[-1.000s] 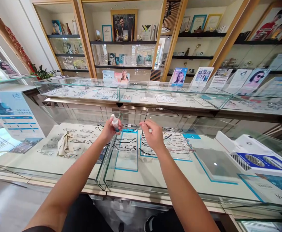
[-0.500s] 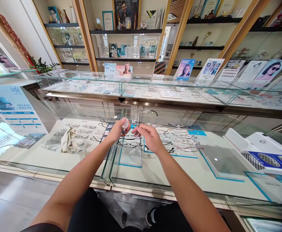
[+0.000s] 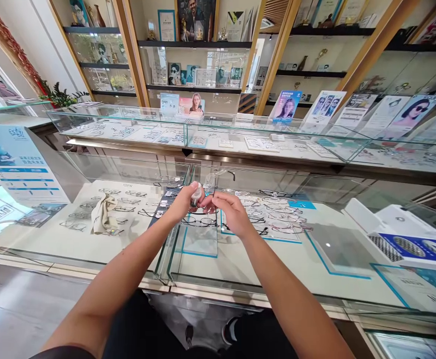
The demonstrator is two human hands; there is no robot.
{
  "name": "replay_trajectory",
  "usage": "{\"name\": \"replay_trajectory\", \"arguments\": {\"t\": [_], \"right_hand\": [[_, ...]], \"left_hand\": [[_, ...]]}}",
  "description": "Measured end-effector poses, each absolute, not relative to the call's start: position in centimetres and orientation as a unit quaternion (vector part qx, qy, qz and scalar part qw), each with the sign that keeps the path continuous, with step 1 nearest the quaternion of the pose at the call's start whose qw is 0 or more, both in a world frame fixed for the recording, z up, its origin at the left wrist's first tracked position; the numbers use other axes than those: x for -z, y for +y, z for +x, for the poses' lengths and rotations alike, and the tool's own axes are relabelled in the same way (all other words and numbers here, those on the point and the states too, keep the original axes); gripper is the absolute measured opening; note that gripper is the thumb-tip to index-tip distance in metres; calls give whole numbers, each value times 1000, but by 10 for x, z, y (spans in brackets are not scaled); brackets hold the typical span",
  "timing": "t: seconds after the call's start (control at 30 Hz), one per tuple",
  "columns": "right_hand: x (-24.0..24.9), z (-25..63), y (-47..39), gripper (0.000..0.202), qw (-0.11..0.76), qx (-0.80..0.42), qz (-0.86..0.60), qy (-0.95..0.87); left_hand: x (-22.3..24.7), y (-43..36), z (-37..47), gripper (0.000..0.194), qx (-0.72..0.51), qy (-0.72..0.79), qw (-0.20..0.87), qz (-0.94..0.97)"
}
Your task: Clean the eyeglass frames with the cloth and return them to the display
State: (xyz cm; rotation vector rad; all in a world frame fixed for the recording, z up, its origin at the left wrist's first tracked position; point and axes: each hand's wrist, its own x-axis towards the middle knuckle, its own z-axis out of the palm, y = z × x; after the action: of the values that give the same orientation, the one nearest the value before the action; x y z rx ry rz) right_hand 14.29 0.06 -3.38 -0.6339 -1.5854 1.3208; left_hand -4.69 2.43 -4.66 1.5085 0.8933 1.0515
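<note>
My left hand (image 3: 182,203) is closed around a small clear bottle with a whitish top (image 3: 196,194), thumb resting on its upper part. Close beside it, the fingers of my right hand (image 3: 232,208) pinch a pair of eyeglasses (image 3: 225,172) by a thin dark part. The glasses stand upright over the counter, one curved dark temple pointing right; a clear lens shows faintly against the glass. My fingers hide much of the frame. Beneath both hands, a dark-rimmed pair of glasses (image 3: 203,222) lies in the display. A crumpled beige cloth (image 3: 104,214) lies to the left.
Several eyeglass frames (image 3: 285,219) lie in rows on the glass counter (image 3: 247,267). An open white box with a blue panel (image 3: 408,244) sits at right. A poster stand (image 3: 19,169) is at left. Behind runs a second glass case (image 3: 236,157).
The bottle and the glasses have come slightly closer together. The glasses have tilted a little, their curved temple shifting left. The whole view has shifted slightly.
</note>
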Motion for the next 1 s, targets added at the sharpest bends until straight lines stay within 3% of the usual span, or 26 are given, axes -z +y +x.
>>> {"name": "replay_trajectory", "arguments": {"t": [0.43, 1.0], "right_hand": [[25, 155, 8, 30, 558, -562, -254, -556], [22, 154, 5, 29, 557, -575, -241, -548]], "left_hand": [[41, 17, -44, 75, -407, 325, 532, 668], [30, 8, -48, 65, -386, 332, 486, 711]]}}
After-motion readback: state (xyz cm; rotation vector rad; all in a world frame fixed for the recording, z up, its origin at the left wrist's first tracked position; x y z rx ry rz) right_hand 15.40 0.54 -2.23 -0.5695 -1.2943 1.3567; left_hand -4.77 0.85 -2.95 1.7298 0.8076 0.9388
